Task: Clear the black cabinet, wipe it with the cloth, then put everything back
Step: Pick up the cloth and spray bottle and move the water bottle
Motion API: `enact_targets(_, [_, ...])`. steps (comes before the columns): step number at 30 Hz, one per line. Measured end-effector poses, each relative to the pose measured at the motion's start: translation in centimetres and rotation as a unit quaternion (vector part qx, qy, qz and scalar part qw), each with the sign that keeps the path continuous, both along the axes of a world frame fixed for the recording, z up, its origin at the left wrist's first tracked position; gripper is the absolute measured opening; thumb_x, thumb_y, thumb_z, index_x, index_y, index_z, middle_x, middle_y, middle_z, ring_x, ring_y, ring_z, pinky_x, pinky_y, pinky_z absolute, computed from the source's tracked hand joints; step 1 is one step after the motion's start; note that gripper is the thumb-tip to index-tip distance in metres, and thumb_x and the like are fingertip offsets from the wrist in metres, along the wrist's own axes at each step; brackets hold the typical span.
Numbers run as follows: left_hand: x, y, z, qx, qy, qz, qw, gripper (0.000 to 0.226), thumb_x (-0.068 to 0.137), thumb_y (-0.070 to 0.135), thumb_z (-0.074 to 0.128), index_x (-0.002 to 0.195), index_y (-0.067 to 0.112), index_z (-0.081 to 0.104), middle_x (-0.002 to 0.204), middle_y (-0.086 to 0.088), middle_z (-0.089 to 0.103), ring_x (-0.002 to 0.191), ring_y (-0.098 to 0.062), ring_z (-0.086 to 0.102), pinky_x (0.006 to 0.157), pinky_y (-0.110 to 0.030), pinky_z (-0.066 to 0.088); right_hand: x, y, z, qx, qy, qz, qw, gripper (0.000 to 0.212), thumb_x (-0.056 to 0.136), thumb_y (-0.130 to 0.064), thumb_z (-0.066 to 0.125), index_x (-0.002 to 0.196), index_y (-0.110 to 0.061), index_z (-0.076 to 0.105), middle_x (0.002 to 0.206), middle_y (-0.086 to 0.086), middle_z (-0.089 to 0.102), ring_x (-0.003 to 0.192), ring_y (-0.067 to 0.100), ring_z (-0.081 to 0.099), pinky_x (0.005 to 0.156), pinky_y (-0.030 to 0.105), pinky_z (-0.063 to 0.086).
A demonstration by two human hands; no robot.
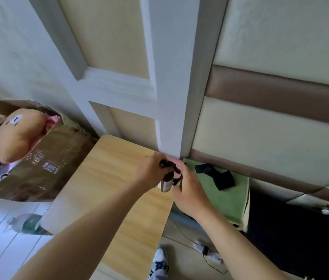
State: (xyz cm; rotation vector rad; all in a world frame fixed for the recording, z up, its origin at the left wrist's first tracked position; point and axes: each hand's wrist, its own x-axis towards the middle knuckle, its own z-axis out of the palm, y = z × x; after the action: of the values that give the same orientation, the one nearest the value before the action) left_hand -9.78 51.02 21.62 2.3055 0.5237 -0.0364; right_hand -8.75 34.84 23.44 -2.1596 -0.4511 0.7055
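Both hands hold a small cylindrical brown bottle (166, 183) with a pale label. The left hand (151, 170) curls round its top; the right hand (189, 191) pinches its limp black ribbon (171, 166). It is held at the edge of the smooth wood-grain table (109, 178). Just beside it, a soft green cloth (228, 199) drapes the black cabinet (292, 233) and carries a crumpled black fabric piece (217, 175). A taped cardboard box (46, 164) stands to the left.

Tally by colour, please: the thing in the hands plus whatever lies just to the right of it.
Brown: 1, bottle, held by left hand and right hand
Green: 1, cloth
Black: 1, small item on the cloth
Total: 3
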Motion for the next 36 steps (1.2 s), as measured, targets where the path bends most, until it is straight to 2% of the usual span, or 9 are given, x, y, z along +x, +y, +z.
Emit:
enact_targets(2, [1.2,3.6,-0.5,-0.002,0.002,0.02,1.0,0.018,0.085,0.014,0.074,0.08,0.016,0.057,0.069,0.007,0.058,0.067,-0.017,0.054,0.054,-0.025,0.04,0.5,2.3,-0.7,-0.014,0.023,-0.013,1.0,0.077,0.081,-0.033,0.042,0.156,-0.034,0.024,0.153,-0.003,0.04,0.138,0.012,0.042,0.112,0.038,0.042])
enact_targets(7, [5.3,10.3,-3.8,-0.003,0.01,0.031,0.999,0.014,0.084,0.011,0.074,0.084,0.007,0.061,0.081,-0.008,0.066,0.079,-0.03,0.062,0.063,-0.036,0.05,1.1,5.7,-3.0,-0.077,0.071,-0.03,0.994,0.074,0.092,-0.01,0.044,0.16,-0.02,0.016,0.161,0.002,0.03,0.147,0.02,0.03,0.115,0.033,0.031])
enact_targets(10, [7.3,12.9,-6.6,-0.001,0.013,0.037,0.999,0.01,0.085,0.008,0.072,0.088,0.008,0.062,0.081,-0.003,0.061,0.076,-0.023,0.056,0.052,-0.021,0.034,1.2,6.4,-5.3,-0.094,0.09,-0.054,0.99,0.073,0.092,-0.01,0.044,0.158,-0.023,0.019,0.143,0.004,0.044,0.143,0.023,0.038,0.115,0.038,0.035])
enact_targets(13, [8.8,14.9,-9.4,-0.017,0.024,0.059,0.998,0.013,0.087,0.006,0.07,0.086,0.009,0.058,0.082,-0.004,0.06,0.075,-0.022,0.053,0.051,-0.021,0.032,1.5,7.1,-7.1,-0.098,0.102,-0.061,0.988,0.072,0.092,-0.008,0.046,0.158,-0.025,0.021,0.158,0.003,0.035,0.145,0.019,0.036,0.117,0.038,0.034])
enact_targets(18, [10.7,17.2,-13.3,-0.03,0.04,0.075,0.996,0.014,0.09,0.007,0.069,0.084,0.009,0.056,0.08,-0.003,0.057,0.069,-0.015,0.049,0.05,-0.019,0.029,2.3,9.1,-9.8,-0.105,0.129,-0.054,0.985,0.071,0.095,-0.01,0.046,0.16,-0.024,0.018,0.163,-0.001,0.027,0.149,0.015,0.029,0.12,0.039,0.029])
enact_targets(23, [12.2,19.0,-16.4,-0.034,0.043,0.064,0.996,0.011,0.089,0.009,0.07,0.093,0.002,0.063,0.088,-0.01,0.064,0.078,-0.024,0.055,0.055,-0.027,0.038,3.6,11.8,-11.6,-0.11,0.125,-0.059,0.984,0.073,0.094,-0.012,0.048,0.159,-0.024,0.02,0.161,0.0,0.031,0.148,0.013,0.029,0.12,0.037,0.029])
enact_targets(27, [13.1,19.9,-17.6,-0.041,0.036,0.058,0.997,0.014,0.089,0.009,0.07,0.097,0.0,0.063,0.091,-0.013,0.066,0.083,-0.029,0.058,0.069,-0.039,0.049,5.0,13.9,-12.3,-0.113,0.126,-0.05,0.984,0.071,0.094,-0.018,0.048,0.159,-0.026,0.019,0.161,-0.001,0.03,0.148,0.013,0.03,0.116,0.041,0.036])
enact_targets(33, [14.3,20.5,-18.7,-0.036,0.045,0.039,0.998,0.017,0.088,0.008,0.071,0.099,-0.001,0.062,0.094,-0.018,0.066,0.087,-0.034,0.06,0.074,-0.046,0.054,6.2,15.3,-13.4,-0.124,0.117,-0.045,0.984,0.069,0.094,-0.023,0.048,0.157,-0.031,0.021,0.159,-0.006,0.035,0.143,0.007,0.034,0.112,0.043,0.04])
enact_targets(36, [14.8,20.5,-19.2,-0.037,0.051,0.038,0.997,0.016,0.088,0.007,0.07,0.099,-0.001,0.062,0.092,-0.015,0.064,0.085,-0.031,0.057,0.07,-0.04,0.05,6.5,15.3,-13.6,-0.123,0.118,-0.043,0.984,0.069,0.094,-0.023,0.048,0.157,-0.033,0.022,0.157,-0.005,0.037,0.142,0.006,0.035,0.111,0.043,0.042])
